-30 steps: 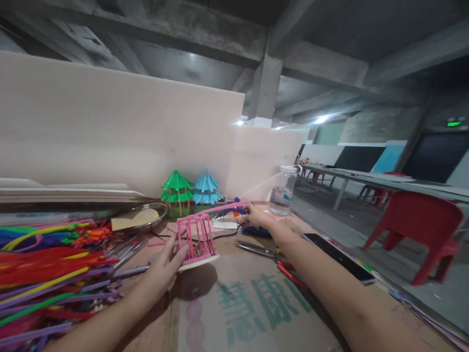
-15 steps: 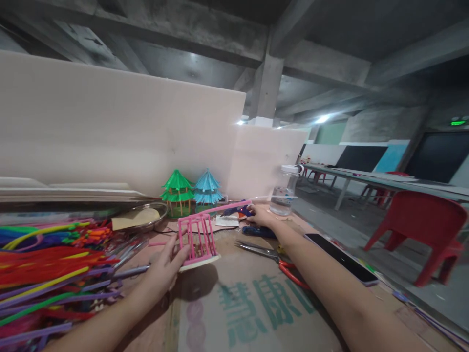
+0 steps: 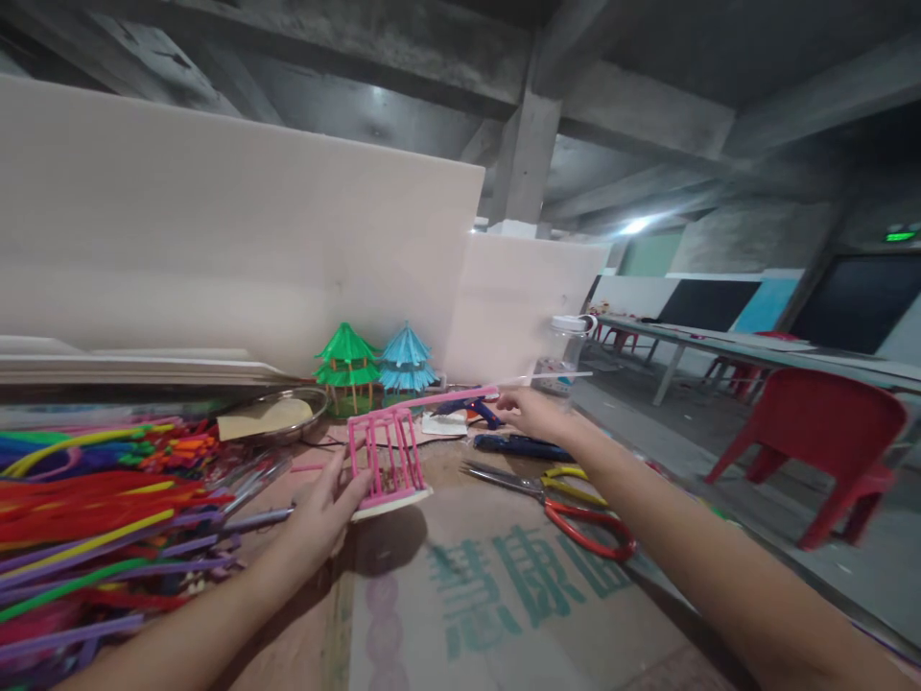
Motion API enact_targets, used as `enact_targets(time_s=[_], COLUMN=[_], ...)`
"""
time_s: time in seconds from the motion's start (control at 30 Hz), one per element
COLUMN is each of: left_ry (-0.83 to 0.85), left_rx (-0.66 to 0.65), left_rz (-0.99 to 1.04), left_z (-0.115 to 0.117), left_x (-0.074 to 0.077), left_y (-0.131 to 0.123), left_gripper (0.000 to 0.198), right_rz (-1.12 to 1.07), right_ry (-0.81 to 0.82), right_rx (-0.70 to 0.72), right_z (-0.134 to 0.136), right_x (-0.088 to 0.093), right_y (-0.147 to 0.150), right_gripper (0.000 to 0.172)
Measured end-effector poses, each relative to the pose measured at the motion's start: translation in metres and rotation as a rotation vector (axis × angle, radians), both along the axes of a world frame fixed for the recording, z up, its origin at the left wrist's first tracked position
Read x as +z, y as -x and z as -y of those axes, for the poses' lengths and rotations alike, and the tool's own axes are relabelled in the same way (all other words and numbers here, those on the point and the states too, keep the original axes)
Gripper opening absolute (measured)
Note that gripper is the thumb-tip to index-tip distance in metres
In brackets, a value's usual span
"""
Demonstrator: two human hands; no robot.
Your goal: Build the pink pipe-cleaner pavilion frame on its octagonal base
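My left hand (image 3: 338, 494) grips a small pink pipe-cleaner frame (image 3: 387, 456) by its left side, thumb in front. The frame has upright bars and stands on a thin pale base, tilted above the cardboard. From its top a long pink pipe cleaner (image 3: 453, 396) runs right. My right hand (image 3: 536, 415) has its fingertips closed together at the far end of that pipe cleaner. Just left of and below those fingers lies a blue glue gun (image 3: 471, 411). Scissors (image 3: 551, 494) with red and yellow handles lie under my right forearm.
Bundles of coloured pipe cleaners (image 3: 93, 509) fill the left side. Behind stand a green model pavilion (image 3: 347, 365), a blue one (image 3: 407, 360) and a metal dish (image 3: 309, 422). A dark blue tool (image 3: 514, 446) lies near the scissors. A clear bottle (image 3: 568, 336) stands behind my right hand.
My right hand has drawn back slightly from over the glue gun, up and to the right. My right forearm has swung right, uncovering the scissors' handles. My left hand keeps its grip on the frame.
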State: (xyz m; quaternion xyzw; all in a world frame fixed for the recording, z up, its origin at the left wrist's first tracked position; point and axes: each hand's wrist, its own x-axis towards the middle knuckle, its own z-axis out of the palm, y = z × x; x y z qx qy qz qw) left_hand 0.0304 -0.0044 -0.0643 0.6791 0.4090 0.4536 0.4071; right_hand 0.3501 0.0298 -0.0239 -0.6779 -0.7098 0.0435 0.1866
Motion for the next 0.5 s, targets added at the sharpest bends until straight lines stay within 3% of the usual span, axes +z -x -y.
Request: enact_targets(time_s=[0.13, 0.2, 0.27, 0.5], left_ry=[-0.016, -0.020, -0.024, -0.037], left_rx=[0.004, 0.001, 0.011, 0.060], left_rz=[-0.002, -0.001, -0.010, -0.083], left_z=[0.002, 0.002, 0.003, 0.002], left_x=[0.003, 0.004, 0.004, 0.005], left_y=[-0.001, -0.001, 0.000, 0.002], left_gripper=[0.083, 0.082, 0.082, 0.079], right_rz=[-0.121, -0.232, -0.311, -0.276], right_ry=[0.063, 0.187, 0.298, 0.449], right_rx=[0.209, 0.409, 0.555, 0.614], right_z=[0.037, 0.054, 0.068, 0.092], right_x=[0.015, 0.022, 0.028, 0.032], right_y=[0.004, 0.009, 0.017, 0.054], right_gripper=[0.041, 0.050, 0.046, 0.028])
